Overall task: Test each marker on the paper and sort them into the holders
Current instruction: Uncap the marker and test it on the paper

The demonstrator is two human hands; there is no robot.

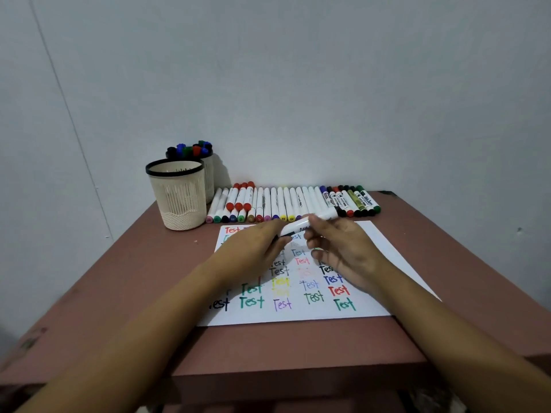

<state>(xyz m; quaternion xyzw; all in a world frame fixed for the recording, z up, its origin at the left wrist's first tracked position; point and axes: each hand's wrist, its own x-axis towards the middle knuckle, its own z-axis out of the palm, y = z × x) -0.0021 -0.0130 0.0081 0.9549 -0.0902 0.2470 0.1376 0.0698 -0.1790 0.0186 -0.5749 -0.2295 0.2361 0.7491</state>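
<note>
Both bare forearms reach forward and converge, the left hand palm down, the right hand close beside it, fingers of each curled on one marker.

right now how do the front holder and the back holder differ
The back holder has marker caps in blue, green, red and black sticking above its rim; the front holder shows none above its rim. The front holder stands nearer the camera and partly hides the back holder. Both are upright cream slotted cups with black rims.
</note>
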